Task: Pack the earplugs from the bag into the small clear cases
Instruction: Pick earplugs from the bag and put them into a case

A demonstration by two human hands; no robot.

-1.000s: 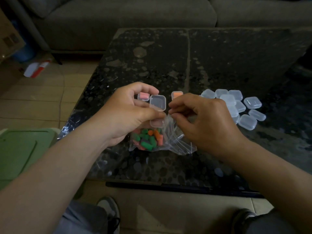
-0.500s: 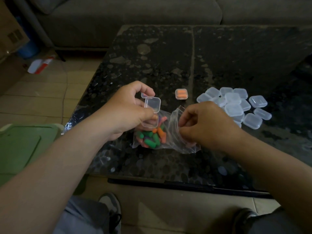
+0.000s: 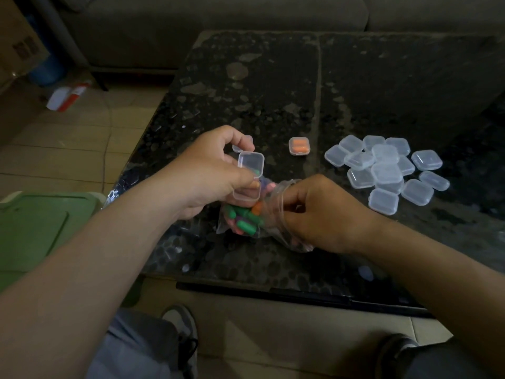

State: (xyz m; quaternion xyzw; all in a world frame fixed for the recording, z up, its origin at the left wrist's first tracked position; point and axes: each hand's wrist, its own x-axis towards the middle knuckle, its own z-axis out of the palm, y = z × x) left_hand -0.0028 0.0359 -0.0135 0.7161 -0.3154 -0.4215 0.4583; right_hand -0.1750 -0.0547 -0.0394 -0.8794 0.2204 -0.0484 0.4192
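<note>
**Tabletop check: case in left grip, right grip at the bag mouth**

You face a dark, speckled tabletop (image 3: 273,91) with a grey sofa (image 3: 218,23) behind it and tiled floor to the left. A green lid (image 3: 35,222) sits at the far left, beside your forearm.

Your left grip (image 3: 210,173) is pinching the open case (image 3: 249,163). The thumb is on its near edge, the hinged lid stands up, and the base is just above the bag. A second small case (image 3: 241,144) lies on the tabletop behind those fingers, partly hidden.

The bag (image 3: 226,222) rests on the tabletop between your hands. The earplugs (image 3: 243,218) inside it are green, orange, pink and purple.

Beyond it, a closed filled case (image 3: 299,146) holds orange plugs and stands apart from everything else.

Your right grip (image 3: 319,212) has its fingers curled into the bag mouth, with plastic gathered round them. You cannot tell from this view what they pinch.

At the right, a heap of clear cases (image 3: 385,170) lies with the cases touching and overlapping.
</note>
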